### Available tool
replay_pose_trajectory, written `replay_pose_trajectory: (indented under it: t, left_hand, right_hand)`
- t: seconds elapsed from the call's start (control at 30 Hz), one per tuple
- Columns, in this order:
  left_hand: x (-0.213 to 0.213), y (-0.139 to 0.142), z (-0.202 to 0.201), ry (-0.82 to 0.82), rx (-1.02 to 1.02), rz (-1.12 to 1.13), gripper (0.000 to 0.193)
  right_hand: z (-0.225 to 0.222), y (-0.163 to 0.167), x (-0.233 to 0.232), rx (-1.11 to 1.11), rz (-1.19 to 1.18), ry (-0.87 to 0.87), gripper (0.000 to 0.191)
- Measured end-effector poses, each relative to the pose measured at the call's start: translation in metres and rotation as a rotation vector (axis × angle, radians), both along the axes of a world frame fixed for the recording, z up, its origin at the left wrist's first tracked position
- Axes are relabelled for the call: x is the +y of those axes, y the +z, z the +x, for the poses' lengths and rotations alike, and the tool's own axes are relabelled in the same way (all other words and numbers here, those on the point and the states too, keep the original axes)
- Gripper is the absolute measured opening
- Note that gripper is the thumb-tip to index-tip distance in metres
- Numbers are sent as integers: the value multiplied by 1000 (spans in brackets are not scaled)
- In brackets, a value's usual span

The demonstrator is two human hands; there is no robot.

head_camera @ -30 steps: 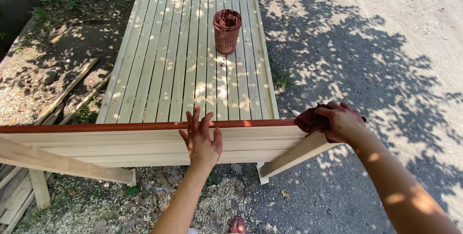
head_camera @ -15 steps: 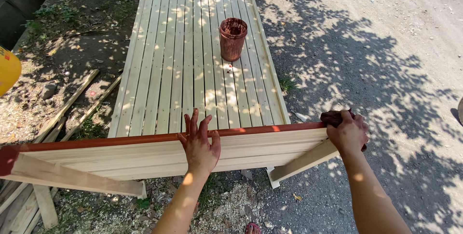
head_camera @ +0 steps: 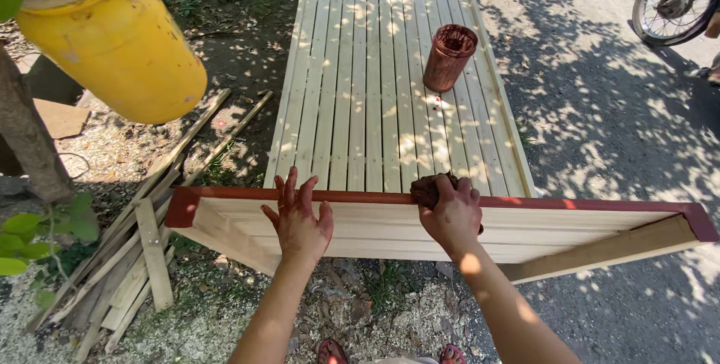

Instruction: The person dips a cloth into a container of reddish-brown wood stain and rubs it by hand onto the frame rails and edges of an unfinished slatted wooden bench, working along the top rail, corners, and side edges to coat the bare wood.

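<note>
Head view shows the right hand (head_camera: 452,214) with fingers closed on a dark rag (head_camera: 427,188) at mid-frame, apparently staining the panel's red-brown top edge (head_camera: 360,196), the left hand (head_camera: 298,218) flat, open and empty, bracing the panel; a further wipe calls for steady sliding pressure.

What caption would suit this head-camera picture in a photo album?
Left hand flat on a pale wooden panel while the right hand presses a dark rag along its red-brown top edge.

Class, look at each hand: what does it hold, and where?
Right hand grips a dark stained rag, bunched, against the panel's red top edge. Left hand holds nothing; it rests flat on the panel.
</note>
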State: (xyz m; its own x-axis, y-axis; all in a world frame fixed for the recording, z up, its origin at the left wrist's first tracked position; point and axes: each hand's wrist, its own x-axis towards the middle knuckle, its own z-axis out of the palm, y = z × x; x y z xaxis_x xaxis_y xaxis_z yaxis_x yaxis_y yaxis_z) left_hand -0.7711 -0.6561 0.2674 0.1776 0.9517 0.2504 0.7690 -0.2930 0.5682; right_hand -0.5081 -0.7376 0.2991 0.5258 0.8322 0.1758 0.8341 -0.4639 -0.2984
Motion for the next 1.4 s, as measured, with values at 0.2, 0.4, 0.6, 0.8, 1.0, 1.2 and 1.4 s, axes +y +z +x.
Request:
replay_pose_trajectory:
  t: [0.2, 0.4, 0.6, 0.8, 1.0, 1.2, 1.4]
  left_hand:
    - [26, -13, -131, 224, 25, 30, 54]
    - [31, -17, -230, 400, -16, 51, 58]
    - [27, -20, -278, 529, -34, -72, 63]
    - [31, -27, -294, 547, -54, -75, 65]
    - [46, -16, -267, 555, -167, -106, 62]
    - [45, -3, -259, 559, -212, -93, 57]
    - [46, -13, -260, 563, -236, -63, 54]
  right_hand:
    - [-168, 0, 80, -2, 106, 290, 52]
    - [-291, 1, 145, 69, 80, 449, 52]
    - [-369, -1, 189, 137, 130, 543, 48]
    - [-393, -8, 222, 216, -7, 553, 55]
    - [-392, -1, 262, 494, 36, 900, 48]
    - [-347, 10, 298, 1209, 10, 1118, 37]
    - [-343, 12, 277, 600, 41, 1122, 44]
